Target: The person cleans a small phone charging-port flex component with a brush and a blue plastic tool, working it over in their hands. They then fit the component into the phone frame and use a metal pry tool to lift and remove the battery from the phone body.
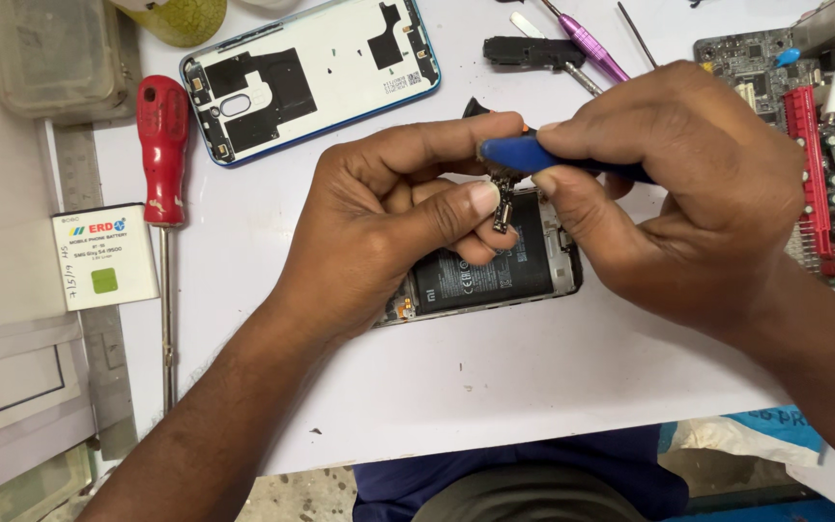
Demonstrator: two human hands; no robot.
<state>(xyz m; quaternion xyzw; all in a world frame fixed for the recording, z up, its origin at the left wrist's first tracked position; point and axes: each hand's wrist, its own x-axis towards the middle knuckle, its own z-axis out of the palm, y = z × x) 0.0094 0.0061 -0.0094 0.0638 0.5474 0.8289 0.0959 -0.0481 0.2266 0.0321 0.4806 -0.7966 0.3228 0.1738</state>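
Left hand (388, 217) pinches one small metal part (504, 205); right hand (674, 188) grips one blue-handled tool (533, 155) touching it, above one opened phone (495, 266); beyond lie one back cover (311, 72), one red screwdriver (163, 145), one white battery (105, 256).

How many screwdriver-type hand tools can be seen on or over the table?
3: a red-handled screwdriver lying at the left, a pink-handled driver at the top edge, and a blue-handled tool in the right hand above the opened phone. Others may be hidden.
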